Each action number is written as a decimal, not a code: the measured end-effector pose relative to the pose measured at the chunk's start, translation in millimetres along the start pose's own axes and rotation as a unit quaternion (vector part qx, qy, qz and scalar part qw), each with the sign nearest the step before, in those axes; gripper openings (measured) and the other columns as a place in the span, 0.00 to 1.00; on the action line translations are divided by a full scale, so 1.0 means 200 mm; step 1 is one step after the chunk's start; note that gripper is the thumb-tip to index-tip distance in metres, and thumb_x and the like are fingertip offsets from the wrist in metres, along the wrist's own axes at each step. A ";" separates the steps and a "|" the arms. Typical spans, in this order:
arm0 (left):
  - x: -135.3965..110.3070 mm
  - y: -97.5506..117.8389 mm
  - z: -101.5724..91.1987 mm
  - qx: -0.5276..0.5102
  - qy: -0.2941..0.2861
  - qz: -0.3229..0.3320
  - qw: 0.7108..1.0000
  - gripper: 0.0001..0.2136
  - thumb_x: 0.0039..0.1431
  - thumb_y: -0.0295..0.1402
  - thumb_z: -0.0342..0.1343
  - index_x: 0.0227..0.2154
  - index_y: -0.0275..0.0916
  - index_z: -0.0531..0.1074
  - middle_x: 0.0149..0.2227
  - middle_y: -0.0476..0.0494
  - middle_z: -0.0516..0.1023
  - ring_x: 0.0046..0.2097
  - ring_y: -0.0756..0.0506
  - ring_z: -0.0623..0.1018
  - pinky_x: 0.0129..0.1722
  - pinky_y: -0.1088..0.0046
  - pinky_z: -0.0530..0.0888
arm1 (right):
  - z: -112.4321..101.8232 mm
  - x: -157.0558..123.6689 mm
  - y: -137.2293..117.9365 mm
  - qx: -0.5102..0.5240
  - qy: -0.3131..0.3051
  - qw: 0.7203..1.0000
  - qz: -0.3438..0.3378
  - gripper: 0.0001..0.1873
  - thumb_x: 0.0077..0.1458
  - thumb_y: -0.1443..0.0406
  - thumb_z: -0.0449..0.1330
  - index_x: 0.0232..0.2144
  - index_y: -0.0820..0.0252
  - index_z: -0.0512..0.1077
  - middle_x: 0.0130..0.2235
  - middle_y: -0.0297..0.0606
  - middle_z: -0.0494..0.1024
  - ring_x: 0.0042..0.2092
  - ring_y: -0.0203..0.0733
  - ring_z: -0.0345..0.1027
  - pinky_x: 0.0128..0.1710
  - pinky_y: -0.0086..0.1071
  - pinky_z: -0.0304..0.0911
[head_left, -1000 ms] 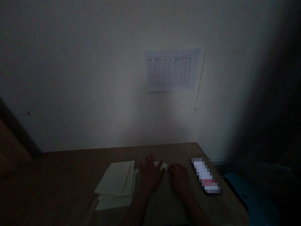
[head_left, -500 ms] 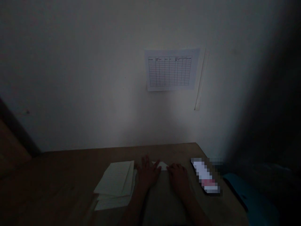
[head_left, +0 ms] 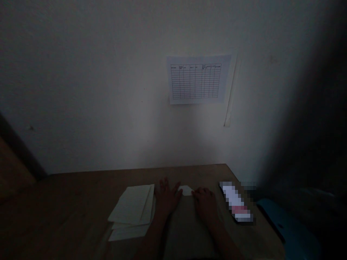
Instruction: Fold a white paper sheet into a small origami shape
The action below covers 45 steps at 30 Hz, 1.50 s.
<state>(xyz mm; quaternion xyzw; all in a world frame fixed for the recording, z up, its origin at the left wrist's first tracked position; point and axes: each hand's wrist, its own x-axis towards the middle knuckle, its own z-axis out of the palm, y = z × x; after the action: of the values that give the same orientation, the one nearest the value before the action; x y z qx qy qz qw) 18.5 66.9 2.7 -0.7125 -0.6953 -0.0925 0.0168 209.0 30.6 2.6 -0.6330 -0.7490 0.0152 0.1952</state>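
A small white piece of paper (head_left: 187, 190), seemingly folded, lies on the table between my two hands. To its left, my left hand (head_left: 166, 199) rests flat with the fingers spread, its thumb side at the paper's left edge. My right hand (head_left: 205, 202) has its fingers curled together, with the fingertips on the paper's right edge. Beside my left hand lies a loose stack of pale paper sheets (head_left: 132, 206), fanned unevenly. The dim light hides the finer details of the fingers.
The brown wooden table (head_left: 81, 202) meets a pale wall. A phone (head_left: 235, 202) with a lit, blurred screen lies near the table's right edge. Past that edge is a blue chair-like object (head_left: 290, 227). A printed table sheet (head_left: 195, 81) is stuck to the wall.
My left hand has shifted slightly left, its thumb drawing back, so more of the small paper shows. My right hand stays almost in place at the paper's right edge.
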 end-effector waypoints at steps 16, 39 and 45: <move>0.01 0.00 -0.04 0.019 0.017 -0.021 0.999 0.26 0.64 0.54 0.43 0.64 0.60 0.54 0.71 0.44 0.48 0.69 0.25 0.46 0.61 0.38 0.53 | -0.01 0.00 -0.01 0.005 0.008 1.000 0.002 0.17 0.63 0.65 0.51 0.50 0.44 0.74 0.50 0.37 0.77 0.53 0.47 0.64 0.54 0.41 0.51; -0.08 0.07 -0.03 -0.015 0.039 0.119 0.992 0.22 0.67 0.52 0.41 0.62 0.65 0.57 0.71 0.48 0.46 0.70 0.28 0.44 0.61 0.32 0.43 | 0.01 -0.01 0.00 0.014 0.015 1.000 -0.002 0.18 0.62 0.67 0.52 0.50 0.46 0.74 0.51 0.37 0.76 0.54 0.48 0.63 0.54 0.40 0.51; -0.07 0.09 0.00 -0.011 0.048 0.118 0.992 0.21 0.67 0.52 0.40 0.61 0.64 0.61 0.71 0.45 0.48 0.70 0.28 0.46 0.60 0.30 0.42 | 0.01 -0.01 -0.01 0.002 0.003 1.000 -0.003 0.18 0.63 0.67 0.51 0.49 0.46 0.74 0.51 0.38 0.76 0.53 0.49 0.63 0.52 0.40 0.52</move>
<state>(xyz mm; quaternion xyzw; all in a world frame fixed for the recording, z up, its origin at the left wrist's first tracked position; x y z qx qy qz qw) 35.6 51.5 2.5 -0.7845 -0.6037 -0.1316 0.0528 206.7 29.6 1.6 -0.6308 -0.7500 0.0141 0.1984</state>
